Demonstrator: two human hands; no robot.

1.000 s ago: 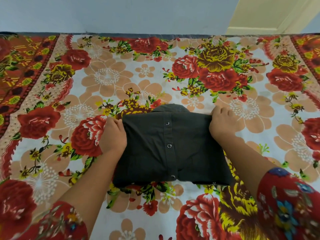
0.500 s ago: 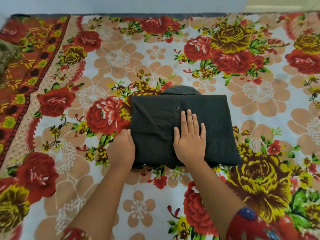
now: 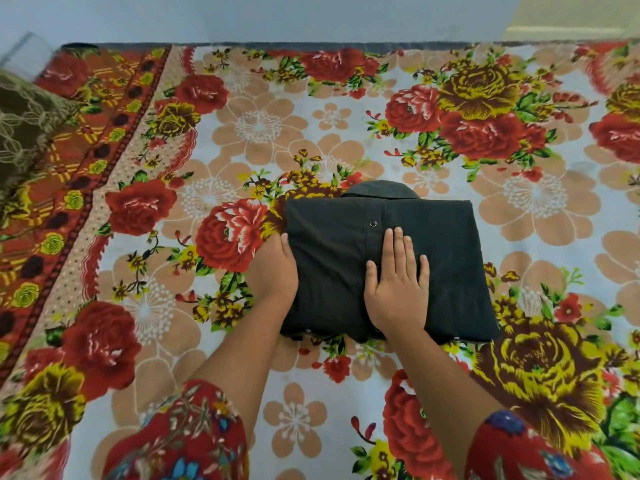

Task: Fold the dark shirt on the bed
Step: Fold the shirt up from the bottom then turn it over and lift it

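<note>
The folded black cloth shirt (image 3: pixel 446 265) lies mid-bed on the flower-printed sheet (image 3: pixel 263 126), collar (image 3: pixel 379 189) at the far edge, its longer side running left to right. The right hand (image 3: pixel 398 292) presses flat near its middle, fingers straight and slightly spread, pointing at the collar. The left hand (image 3: pixel 273 275) meets the shirt's left edge with its fingertips hidden, so I cannot tell its grip; the left half lies between both hands.

The left hand (image 3: pixel 273 271) has its fingers hidden under the left edge of the shirt (image 3: pixel 450 271). The right hand (image 3: pixel 398 292) covers part of the button strip. A brown cloth (image 3: pixel 24 133) is cut off at the left edge of the bed (image 3: pixel 311 427).
</note>
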